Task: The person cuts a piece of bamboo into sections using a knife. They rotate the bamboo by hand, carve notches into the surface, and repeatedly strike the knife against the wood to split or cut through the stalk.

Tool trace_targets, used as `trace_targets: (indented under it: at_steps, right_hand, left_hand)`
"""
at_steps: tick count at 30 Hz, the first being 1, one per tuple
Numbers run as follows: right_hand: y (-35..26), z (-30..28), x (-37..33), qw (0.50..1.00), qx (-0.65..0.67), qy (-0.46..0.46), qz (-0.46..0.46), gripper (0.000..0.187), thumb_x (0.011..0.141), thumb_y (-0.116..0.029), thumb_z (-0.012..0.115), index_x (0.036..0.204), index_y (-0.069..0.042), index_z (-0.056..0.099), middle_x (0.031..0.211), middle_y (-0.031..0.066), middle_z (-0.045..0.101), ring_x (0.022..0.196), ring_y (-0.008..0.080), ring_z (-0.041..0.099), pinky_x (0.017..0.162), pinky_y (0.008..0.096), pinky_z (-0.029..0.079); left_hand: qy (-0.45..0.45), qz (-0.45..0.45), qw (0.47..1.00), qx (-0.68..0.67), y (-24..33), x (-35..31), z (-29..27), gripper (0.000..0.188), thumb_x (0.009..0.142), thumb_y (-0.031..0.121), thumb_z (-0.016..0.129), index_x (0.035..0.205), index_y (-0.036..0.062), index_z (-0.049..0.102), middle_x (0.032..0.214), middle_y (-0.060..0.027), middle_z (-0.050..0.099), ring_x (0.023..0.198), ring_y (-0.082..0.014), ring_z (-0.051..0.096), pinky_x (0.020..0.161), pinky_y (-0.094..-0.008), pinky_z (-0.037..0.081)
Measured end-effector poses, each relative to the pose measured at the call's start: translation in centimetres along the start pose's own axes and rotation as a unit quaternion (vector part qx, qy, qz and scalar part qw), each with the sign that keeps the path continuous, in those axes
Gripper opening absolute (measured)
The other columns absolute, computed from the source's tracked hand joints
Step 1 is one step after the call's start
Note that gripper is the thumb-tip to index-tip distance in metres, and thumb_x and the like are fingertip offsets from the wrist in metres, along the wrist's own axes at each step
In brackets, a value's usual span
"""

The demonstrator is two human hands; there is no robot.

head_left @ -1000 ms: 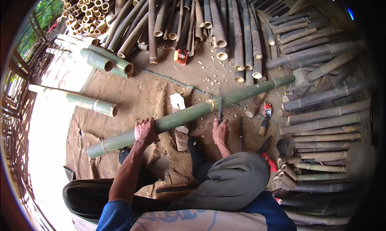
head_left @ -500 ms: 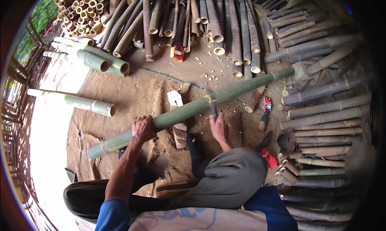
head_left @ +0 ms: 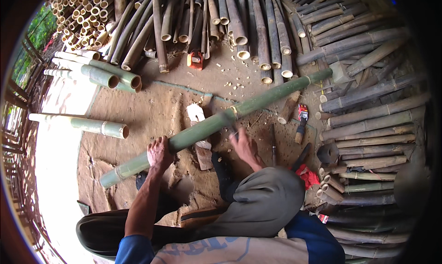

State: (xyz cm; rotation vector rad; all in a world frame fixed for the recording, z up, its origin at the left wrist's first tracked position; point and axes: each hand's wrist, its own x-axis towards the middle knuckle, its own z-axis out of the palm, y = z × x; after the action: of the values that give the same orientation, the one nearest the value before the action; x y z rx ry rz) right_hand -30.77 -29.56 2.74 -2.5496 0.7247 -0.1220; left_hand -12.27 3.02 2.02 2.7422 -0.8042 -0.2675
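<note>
A long green bamboo pole [head_left: 202, 130] slants across in front of me, its left end lower and nearer, its right end close to a pale block. Wrapped over the pole left of its middle, my left hand [head_left: 160, 152] grips it. My right hand [head_left: 245, 146] is closed on the dark handle of a knife [head_left: 234, 131] just below the pole. The blade is smeared by motion and lies against or very near the pole, beside a pale joint. Beneath the pole is a notched wooden block [head_left: 197, 113]; whether the pole rests in it is hidden.
Cut green bamboo pieces [head_left: 103, 127] lie at the left. Dark bamboo poles [head_left: 260, 43] line the back, and more poles [head_left: 375, 110] stack up on the right. An orange tool [head_left: 195, 60] and a red-and-black tool [head_left: 301, 119] lie on the ground, with pale chips scattered about.
The knife has moved slightly left along the pole, from the joint to just beside it, and its blade is now blurred. My left hand keeps its grip. The whole view has turned a little.
</note>
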Motion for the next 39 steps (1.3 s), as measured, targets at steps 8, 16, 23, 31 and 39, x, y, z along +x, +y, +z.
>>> trace_targets:
  at_steps: [8,16,23,31,39]
  right_hand:
    - [1.1,-0.3,0.5,1.000,0.007,0.014,0.024,0.045,0.110,-0.048,0.058,0.124,-0.005,0.052,0.097,0.0316,0.074,0.088,0.0522,0.074,0.073,0.0601,0.057]
    - [-0.3,-0.3,0.5,0.998,0.012,0.027,0.057,0.045,0.108,-0.047,0.061,0.118,-0.004,0.054,0.092,0.0302,0.074,0.086,0.0513,0.074,0.073,0.0604,0.057]
    - [-2.2,0.0,-0.6,0.999,-0.027,-0.023,-0.017,0.048,0.109,-0.049,0.059,0.118,-0.002,0.055,0.093,0.0296,0.074,0.088,0.0532,0.073,0.076,0.0615,0.056]
    - [-2.1,-0.7,-0.9,0.998,-0.014,-0.056,-0.011,0.043,0.109,-0.045,0.060,0.118,-0.003,0.057,0.096,0.0304,0.073,0.087,0.0525,0.072,0.078,0.0600,0.056]
    - [-0.9,0.2,-0.2,1.000,0.005,-0.011,0.003,0.043,0.109,-0.046,0.060,0.120,-0.004,0.056,0.091,0.0308,0.074,0.086,0.0535,0.073,0.069,0.0599,0.055]
  left_hand:
    - [-0.029,-0.018,0.999,-0.016,-0.1,-0.4,-1.5,0.047,0.077,0.024,0.085,0.118,0.0094,0.066,0.122,-0.0142,0.072,0.123,-0.0356,0.068,0.105,-0.0516,0.051]
    - [-0.050,0.005,0.999,-0.013,-1.1,1.6,-2.9,0.049,0.069,0.017,0.085,0.115,0.0103,0.068,0.114,-0.0113,0.075,0.115,-0.0360,0.071,0.099,-0.0508,0.057]
    - [-0.156,-0.009,0.988,-0.007,-1.6,3.4,-5.1,0.061,0.062,0.027,0.095,0.115,0.0130,0.070,0.115,-0.0108,0.077,0.110,-0.0360,0.075,0.093,-0.0498,0.060]
    - [-0.169,0.011,0.985,-0.016,-2.4,4.0,-4.5,0.067,0.057,0.030,0.098,0.117,0.0139,0.072,0.108,-0.0120,0.079,0.105,-0.0357,0.076,0.090,-0.0485,0.061]
    - [-0.230,0.010,0.973,-0.021,-3.1,5.9,-4.8,0.066,0.053,0.030,0.098,0.114,0.0128,0.076,0.103,-0.0140,0.081,0.101,-0.0351,0.078,0.090,-0.0463,0.062]
